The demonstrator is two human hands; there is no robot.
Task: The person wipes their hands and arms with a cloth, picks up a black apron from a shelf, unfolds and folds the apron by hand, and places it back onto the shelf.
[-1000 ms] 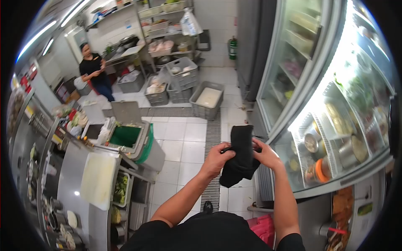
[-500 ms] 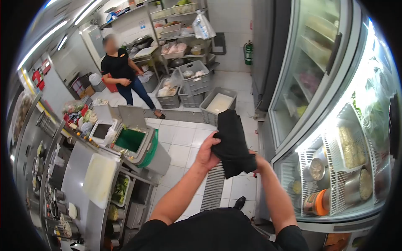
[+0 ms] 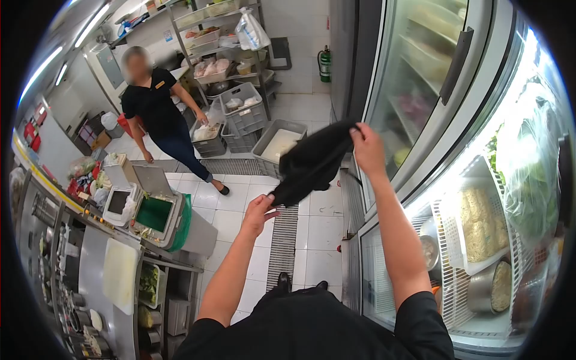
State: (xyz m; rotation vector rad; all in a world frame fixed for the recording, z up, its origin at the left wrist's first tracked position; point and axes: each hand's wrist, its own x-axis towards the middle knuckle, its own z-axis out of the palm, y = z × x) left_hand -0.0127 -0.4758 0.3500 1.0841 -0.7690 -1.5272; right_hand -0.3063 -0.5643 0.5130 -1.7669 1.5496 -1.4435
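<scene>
A black cloth (image 3: 312, 159) is stretched slantwise in the air before me, its exact kind unclear. My left hand (image 3: 258, 215) pinches its lower left end. Higher up, my right hand (image 3: 367, 147) is closed on its upper right corner. The middle of the cloth hangs loose in folds between the hands, above the tiled floor and in front of a grey crate (image 3: 277, 139). My right hand is near the glass door of a tall fridge (image 3: 429, 111).
A co-worker (image 3: 157, 105) walks at the left back. Bins with a green liner (image 3: 180, 222) and a steel counter (image 3: 114, 327) line the left. Right, a lit fridge holds a pot (image 3: 487, 291) and wrapped greens (image 3: 534, 174). A floor drain (image 3: 283, 246) runs ahead.
The folded black cloth has been opened out. My right hand has risen with one corner, and my left hand has moved left and down slightly. The co-worker has stepped closer.
</scene>
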